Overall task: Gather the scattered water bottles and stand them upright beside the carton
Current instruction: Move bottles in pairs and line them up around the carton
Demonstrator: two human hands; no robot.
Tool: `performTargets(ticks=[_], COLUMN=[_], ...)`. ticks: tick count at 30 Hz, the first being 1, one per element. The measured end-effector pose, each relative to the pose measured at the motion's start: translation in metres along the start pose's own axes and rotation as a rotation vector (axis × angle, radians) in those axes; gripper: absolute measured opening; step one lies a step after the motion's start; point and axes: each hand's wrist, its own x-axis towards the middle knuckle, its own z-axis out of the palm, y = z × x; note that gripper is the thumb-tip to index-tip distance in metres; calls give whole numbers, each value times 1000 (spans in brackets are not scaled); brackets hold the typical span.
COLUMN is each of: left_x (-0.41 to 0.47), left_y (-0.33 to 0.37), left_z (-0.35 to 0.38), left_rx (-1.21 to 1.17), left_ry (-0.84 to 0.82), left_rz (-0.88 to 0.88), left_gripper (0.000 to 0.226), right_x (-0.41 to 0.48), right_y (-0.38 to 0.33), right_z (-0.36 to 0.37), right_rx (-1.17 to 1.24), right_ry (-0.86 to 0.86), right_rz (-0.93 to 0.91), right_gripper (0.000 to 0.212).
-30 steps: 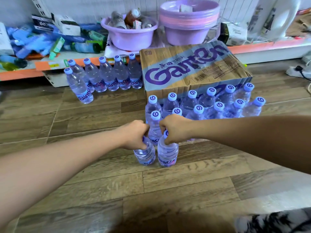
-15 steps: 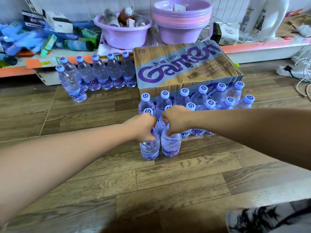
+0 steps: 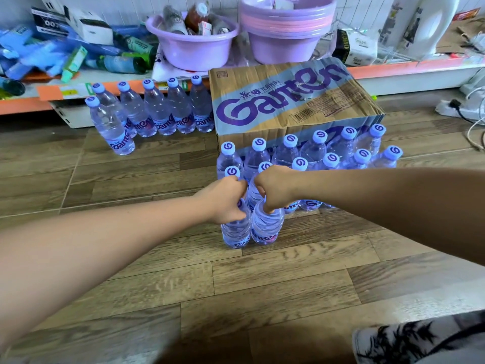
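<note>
The left hand (image 3: 223, 199) curls its fingers round the neck of one Ganten water bottle (image 3: 236, 232). The right hand (image 3: 275, 187) grips a second bottle (image 3: 266, 227) that touches the first. Both bottles stand upright on the wood-plank floor (image 3: 262, 285), just in front of the bottle rows (image 3: 315, 148) beside the Ganten carton (image 3: 288, 101). This looks like the placing step; next the fingers should let go without tipping either bottle. Behind, a low shelf (image 3: 393, 72) carries purple basins (image 3: 194, 48).

floor (image 3: 131, 271): wood-look planks | shelf (image 3: 393, 70): low, orange-edged | wall (image 3: 126, 6): white
</note>
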Motion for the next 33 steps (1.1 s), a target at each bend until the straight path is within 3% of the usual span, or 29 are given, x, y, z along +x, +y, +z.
performTargets(ticks=[8,23,33], left_x=[-3,-4,-4], left_y=[-5,-5,-13], left_z=[0,-9,-24], left_rx=[-61,36,65], left_ry=[-41,-167,-153], left_rz=[40,204,98], left_gripper=[27,36,53], right_x=[5,10,26], right_y=[0,-9,-25], right_z=[-4,-12,-30], right_rx=[-34,-191,-256], right_ry=[-42,-187,-211], right_rz=[-14,8,9], right_gripper=[23,21,31])
